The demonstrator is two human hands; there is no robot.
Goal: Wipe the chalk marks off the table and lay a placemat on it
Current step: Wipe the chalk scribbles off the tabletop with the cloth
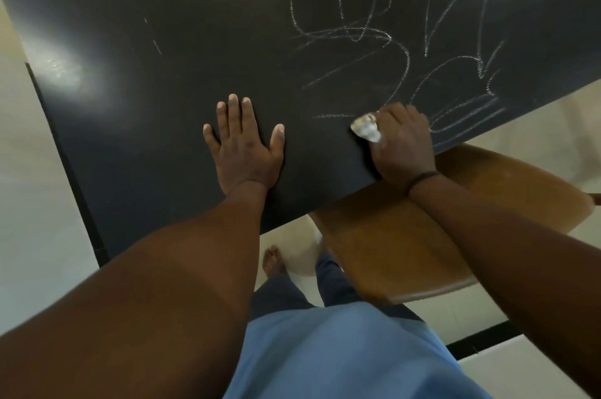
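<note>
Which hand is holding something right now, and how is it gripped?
The right hand grips a crumpled whitish cloth, fingers curled over its bunched top, one end poking out. The left hand lies flat, holding nothing.

Table top (162, 99): dark, smooth, semi-glossy, light glare reflected. Chalk marks (400, 50): white, powdery, dry. Crumpled cloth (366, 128): whitish, creased. Chair seat (390, 245): brown wood, smooth, lightly worn. Floor (39, 203): pale, polished.

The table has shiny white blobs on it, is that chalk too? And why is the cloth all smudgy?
Head view: the blob on the table by its left edge is lamp glare, not chalk; the real chalk marks are thin lines. Head view: the cloth in the right hand looks blurred.
</note>
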